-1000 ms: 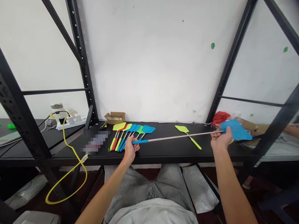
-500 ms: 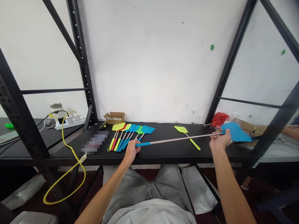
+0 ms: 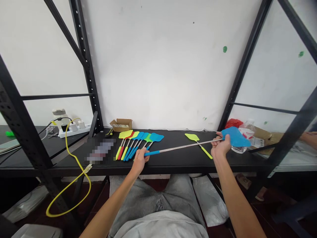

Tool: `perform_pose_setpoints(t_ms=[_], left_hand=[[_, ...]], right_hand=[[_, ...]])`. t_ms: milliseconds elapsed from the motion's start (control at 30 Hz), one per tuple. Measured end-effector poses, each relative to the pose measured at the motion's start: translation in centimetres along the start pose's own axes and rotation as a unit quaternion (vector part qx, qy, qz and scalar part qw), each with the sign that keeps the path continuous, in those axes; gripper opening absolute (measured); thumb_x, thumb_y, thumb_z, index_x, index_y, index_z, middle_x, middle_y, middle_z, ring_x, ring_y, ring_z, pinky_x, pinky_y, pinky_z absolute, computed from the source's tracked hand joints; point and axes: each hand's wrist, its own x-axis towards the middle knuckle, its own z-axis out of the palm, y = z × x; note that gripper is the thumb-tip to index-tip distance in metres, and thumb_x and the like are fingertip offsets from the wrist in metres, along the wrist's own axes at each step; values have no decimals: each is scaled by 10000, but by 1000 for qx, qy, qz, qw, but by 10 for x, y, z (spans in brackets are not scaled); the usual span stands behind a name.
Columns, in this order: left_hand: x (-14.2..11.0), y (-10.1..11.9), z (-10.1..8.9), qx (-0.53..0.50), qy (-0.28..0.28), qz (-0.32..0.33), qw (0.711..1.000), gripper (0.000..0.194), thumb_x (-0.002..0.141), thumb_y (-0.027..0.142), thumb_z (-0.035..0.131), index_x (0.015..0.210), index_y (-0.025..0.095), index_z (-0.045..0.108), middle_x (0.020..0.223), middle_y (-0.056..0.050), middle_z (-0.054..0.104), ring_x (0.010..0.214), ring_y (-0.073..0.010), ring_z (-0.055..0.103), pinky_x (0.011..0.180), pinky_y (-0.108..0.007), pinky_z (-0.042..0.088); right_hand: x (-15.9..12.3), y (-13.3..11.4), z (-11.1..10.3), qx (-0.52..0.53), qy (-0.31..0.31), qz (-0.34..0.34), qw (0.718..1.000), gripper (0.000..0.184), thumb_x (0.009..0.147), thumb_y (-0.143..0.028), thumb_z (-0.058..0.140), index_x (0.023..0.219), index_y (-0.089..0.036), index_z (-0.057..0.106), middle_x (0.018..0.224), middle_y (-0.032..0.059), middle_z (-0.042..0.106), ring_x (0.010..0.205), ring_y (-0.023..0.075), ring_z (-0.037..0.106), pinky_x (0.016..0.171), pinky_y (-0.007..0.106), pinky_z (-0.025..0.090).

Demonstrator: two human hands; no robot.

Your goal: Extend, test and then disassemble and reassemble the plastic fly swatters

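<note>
A blue fly swatter with a silver telescopic rod stretches between my two hands above the table front. My left hand is closed round its blue handle. At the other end, my right hand grips the rod by the neck of the blue paddle, which points right. Several short fly swatters in yellow, red, blue and green lie side by side, just beyond my left hand. A single yellow-green fly swatter lies apart, left of my right hand and partly behind the rod.
A small open cardboard box stands at the back left of the black table. A clear plastic bottle and red bag stand right. A yellow cable hangs over the left edge. Another person's arm shows far right.
My right hand has moved left toward my left hand, and the swatter's rod between them is shorter. My left hand has stayed almost in place. More of the bottle now shows.
</note>
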Motion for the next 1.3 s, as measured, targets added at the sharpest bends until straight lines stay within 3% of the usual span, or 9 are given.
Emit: perform_pose_setpoints(t_ms=[100, 233, 467, 567, 633, 767, 867, 1033, 1300], left_hand=[[-2, 1, 3, 24, -14, 6, 1000, 540, 884, 425, 480, 415, 218, 310, 452, 21, 241, 425, -113, 226, 458, -291, 210], [-4, 1, 4, 34, -5, 7, 999, 518, 881, 400, 497, 426, 221, 324, 461, 18, 252, 437, -129, 252, 474, -301, 230], [-7, -4, 11, 166, -79, 57, 981, 552, 933, 443, 401, 434, 218, 333, 456, 8, 292, 457, -134, 266, 520, -301, 238], [-10, -3, 14, 274, -92, 85, 953, 552, 936, 455, 408, 449, 203, 348, 473, 12, 327, 476, -122, 275, 531, -287, 217], [-11, -1, 15, 357, -122, 104, 920, 571, 951, 488, 379, 466, 188, 333, 484, 25, 292, 485, -110, 237, 536, -280, 181], [-10, -2, 17, 482, -175, 140, 847, 607, 927, 590, 403, 492, 169, 350, 483, 31, 279, 482, -105, 229, 539, -288, 130], [-9, -6, 17, 533, -186, 163, 809, 621, 901, 644, 416, 503, 169, 385, 472, 23, 330, 477, -111, 281, 541, -292, 121], [-11, -9, 18, 570, -189, 196, 775, 615, 913, 648, 385, 534, 172, 478, 486, -4, 441, 487, -123, 370, 546, -292, 115], [-11, -9, 17, 594, -183, 207, 755, 638, 947, 616, 332, 540, 169, 535, 492, -29, 500, 483, -133, 420, 545, -295, 109]], right_hand=[[-22, 14, 18, 20, -15, -15, 1000, 356, 911, -430, 416, 706, -186, 575, 433, -88, 244, 350, 70, 229, 345, 213, 232], [-46, 29, 33, 19, -54, 21, 998, 392, 898, -505, 444, 712, -186, 573, 431, -96, 258, 344, 66, 239, 350, 213, 250], [-35, 17, 28, 25, -65, 42, 997, 397, 904, -497, 452, 715, -175, 585, 432, -98, 250, 348, 64, 235, 353, 208, 242], [-25, 5, 21, 19, -78, 42, 996, 413, 895, -525, 472, 702, -174, 574, 442, -96, 254, 353, 62, 242, 358, 205, 246], [-20, -2, 17, 7, -79, 32, 996, 429, 880, -545, 488, 695, -169, 581, 446, -94, 262, 358, 61, 249, 361, 204, 248], [-12, -10, 11, -24, -59, -26, 998, 473, 861, -595, 480, 677, -170, 577, 444, -92, 263, 357, 67, 266, 360, 217, 253], [-13, -11, 13, -47, -56, -69, 995, 494, 862, -624, 460, 664, -181, 555, 443, -94, 255, 345, 71, 267, 355, 229, 254], [-22, -11, 23, -65, -60, -102, 991, 500, 865, -636, 441, 673, -187, 547, 439, -94, 260, 340, 76, 275, 353, 231, 251], [-33, -11, 28, -40, -72, -145, 986, 418, 892, -501, 444, 688, -167, 592, 427, -87, 289, 346, 78, 269, 357, 236, 248]])
